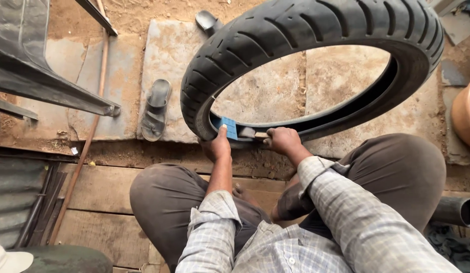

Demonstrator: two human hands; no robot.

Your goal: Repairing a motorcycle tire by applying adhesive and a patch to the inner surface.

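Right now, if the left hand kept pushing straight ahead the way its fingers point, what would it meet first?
The left hand already presses a finger on the blue patch on the tire's inner wall. Going straight on, it meets that wall at once; depth beyond it is unclear.

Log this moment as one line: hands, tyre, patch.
left hand: thumb pressing blue patch inside tyre | right hand: gripping tool handle beside patch | tyre: upright, near knees

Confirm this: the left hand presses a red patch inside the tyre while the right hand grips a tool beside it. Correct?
Not quite. The patch is blue, not red, as the head view shows. The left hand presses it inside the tyre, and the right hand grips a tool beside it.
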